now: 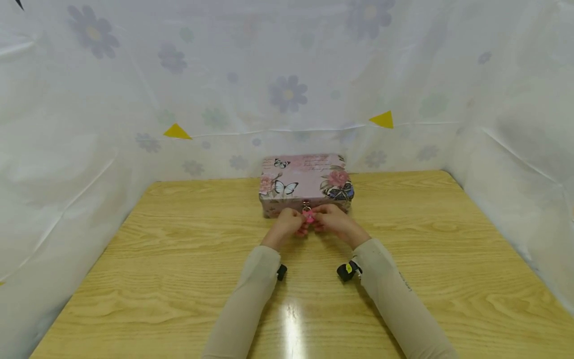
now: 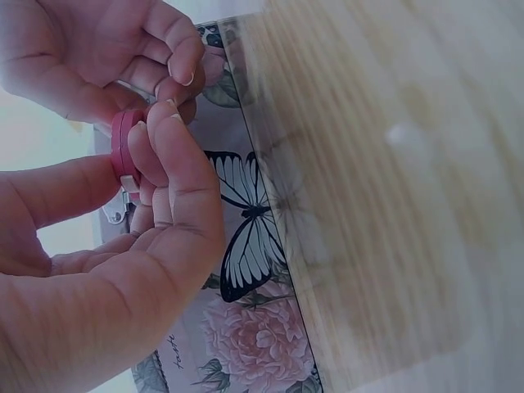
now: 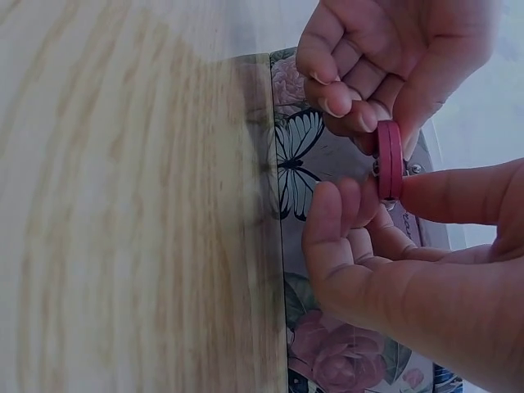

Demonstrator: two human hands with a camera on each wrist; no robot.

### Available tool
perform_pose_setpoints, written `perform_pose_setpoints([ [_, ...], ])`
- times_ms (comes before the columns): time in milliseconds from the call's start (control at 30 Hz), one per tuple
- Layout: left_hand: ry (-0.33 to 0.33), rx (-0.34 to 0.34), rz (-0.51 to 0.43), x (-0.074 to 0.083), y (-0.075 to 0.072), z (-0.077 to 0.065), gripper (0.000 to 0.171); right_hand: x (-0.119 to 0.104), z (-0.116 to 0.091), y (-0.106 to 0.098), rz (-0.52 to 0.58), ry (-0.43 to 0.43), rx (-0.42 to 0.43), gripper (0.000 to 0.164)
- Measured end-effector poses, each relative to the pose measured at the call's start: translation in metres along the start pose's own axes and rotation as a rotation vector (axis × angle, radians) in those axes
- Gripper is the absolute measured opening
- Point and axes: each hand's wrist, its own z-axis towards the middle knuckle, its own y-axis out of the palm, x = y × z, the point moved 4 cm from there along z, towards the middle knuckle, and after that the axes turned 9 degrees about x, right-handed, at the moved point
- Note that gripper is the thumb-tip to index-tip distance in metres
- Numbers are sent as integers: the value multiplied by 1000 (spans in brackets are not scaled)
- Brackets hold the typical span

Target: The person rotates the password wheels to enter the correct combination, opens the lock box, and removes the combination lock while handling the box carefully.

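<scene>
1. Wood-grain table: it is bearing the box near its far edge.
2. Pink butterfly-print box: its long axis is running left to right, the hasp side facing me.
3. Left hand, right hand: I am pinching the padlock from both sides, thumb against fingers. Step in hand, my judgement: working the padlock at the hasp. The next move seems to be calling for a steady body and a shackle lined up with the hasp.
4. Pink padlock: it is sitting at the middle of the box's front, body low, its axis running roughly upright.
5. Metal shackle: it is pointing up toward the hasp; whether it is closing fully, I cannot tell.
</scene>
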Motion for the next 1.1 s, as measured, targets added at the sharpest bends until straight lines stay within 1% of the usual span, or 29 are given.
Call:
perform_pose_setpoints([
  [500, -13, -9, 1, 0, 1, 1, 22, -2, -1, 2, 11, -2, 13, 35],
  [800, 7, -11, 6, 1, 0, 0, 24, -3, -2, 0, 14, -15, 26, 36],
  [900, 12, -14, 21, 2, -1, 0, 26, -5, -3, -1, 11, -17, 19, 36],
  [1100, -6, -26, 31, 1, -1, 0, 27, -7, -5, -2, 7, -20, 3, 38],
])
